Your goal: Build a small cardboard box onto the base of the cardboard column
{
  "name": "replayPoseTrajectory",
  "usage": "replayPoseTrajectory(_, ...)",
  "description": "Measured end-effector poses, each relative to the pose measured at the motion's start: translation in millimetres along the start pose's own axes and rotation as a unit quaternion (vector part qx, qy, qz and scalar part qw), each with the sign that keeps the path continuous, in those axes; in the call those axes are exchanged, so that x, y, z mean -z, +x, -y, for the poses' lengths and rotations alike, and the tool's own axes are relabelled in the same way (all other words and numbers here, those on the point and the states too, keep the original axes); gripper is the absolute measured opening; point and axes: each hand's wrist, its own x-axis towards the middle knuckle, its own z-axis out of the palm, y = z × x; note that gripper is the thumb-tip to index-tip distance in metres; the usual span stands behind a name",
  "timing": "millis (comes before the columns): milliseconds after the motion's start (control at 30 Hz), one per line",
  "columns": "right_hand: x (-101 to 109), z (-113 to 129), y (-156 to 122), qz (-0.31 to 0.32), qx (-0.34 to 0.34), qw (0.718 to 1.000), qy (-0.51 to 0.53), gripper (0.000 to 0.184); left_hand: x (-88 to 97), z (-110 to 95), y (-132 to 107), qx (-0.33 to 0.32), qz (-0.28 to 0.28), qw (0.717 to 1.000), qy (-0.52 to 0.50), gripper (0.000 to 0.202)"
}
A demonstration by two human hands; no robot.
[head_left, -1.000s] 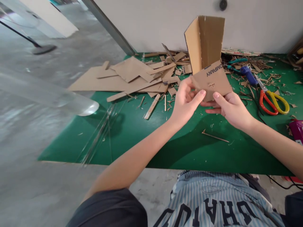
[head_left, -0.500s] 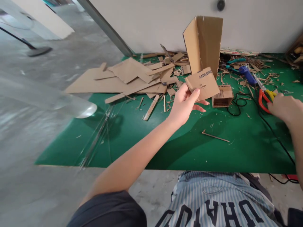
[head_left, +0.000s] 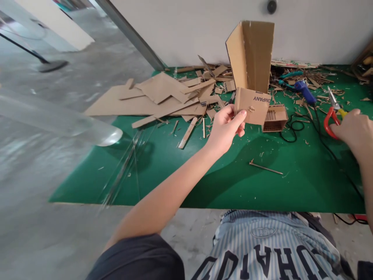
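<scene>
My left hand [head_left: 225, 128] pinches a small square of cardboard [head_left: 253, 107] with printed letters and a small torn hole in it. At the right, my right hand [head_left: 354, 130] grips scissors [head_left: 334, 103] with red and yellow handles, their blades pointing up and away. Behind the square stands a tall folded cardboard piece [head_left: 256, 56]. A small open cardboard box [head_left: 274, 118] sits just right of the square. Nearer to me a nail [head_left: 266, 168] lies on the green table [head_left: 221, 182].
Flat cardboard pieces and strips [head_left: 163, 91] are heaped at the back left. A blue glue gun [head_left: 305, 91] with a black cord lies among scraps, near teal-handled pliers [head_left: 291, 74]. Clear plastic wrap [head_left: 122, 171] hangs over the left side. A white wall [head_left: 189, 31] rises behind.
The cardboard square has turned more upright in my left hand, and that hand's fingers have curled in. My right hand has shifted right with the scissors, away from the glue gun.
</scene>
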Motion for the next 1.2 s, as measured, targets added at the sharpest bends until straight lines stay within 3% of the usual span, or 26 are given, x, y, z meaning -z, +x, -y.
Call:
replayPoseTrajectory(33, 2.9, 0.0, 0.4, 0.008, -0.025, 1.000, 0.001, 0.066, 0.0, -1.1, 0.0, -0.001, -0.002, 1.000, -0.003, 0.028)
replayPoseTrajectory(133, 14.6, 3.7, 0.5, -0.055, -0.032, 0.996, 0.058, 0.067, -0.2, -4.7, 1.2, -0.009, -0.006, 1.000, -0.012, 0.031)
replayPoseTrajectory(267, 20.7, 11.9, -11.0, -0.156, 0.076, 0.960, 0.220, 0.064, -0.9, -9.7, 6.9, -0.053, -0.045, 0.998, 0.001, 0.034)
replayPoseTrajectory(367, 21.7, 25.1, -35.4, -0.154, 0.179, 0.930, 0.282, 0.060, -0.9, -12.7, 10.1, -0.083, -0.077, 0.993, 0.020, 0.040)
replayPoseTrajectory(533, 26.4, 54.9, -71.5, -0.093, 0.303, 0.925, 0.211, 0.058, 0.8, -11.4, 7.2, -0.061, -0.101, 0.993, 0.016, 0.043)
replayPoseTrajectory(700, 20.6, 66.3, -72.3, -0.057, 0.352, 0.916, 0.180, 0.069, 2.7, -6.9, 2.9, -0.066, -0.120, 0.991, -0.009, 0.033)
replayPoseTrajectory(833, 19.5, 65.4, -74.9, -0.064, 0.371, 0.913, 0.160, 0.062, 3.8, -5.5, 0.3, -0.060, -0.094, 0.994, -0.019, 0.035)
replayPoseTrajectory(1000, 20.2, 66.5, -82.4, -0.072, 0.359, 0.928, 0.064, 0.058, 3.8, -3.4, -1.7, -0.068, -0.106, 0.992, -0.004, 0.037)
replayPoseTrajectory(1200, 12.3, 67.8, -82.3, -0.054, 0.364, 0.929, 0.039, 0.059, 4.2, -3.3, -2.9, -0.062, -0.107, 0.992, -0.003, 0.033)
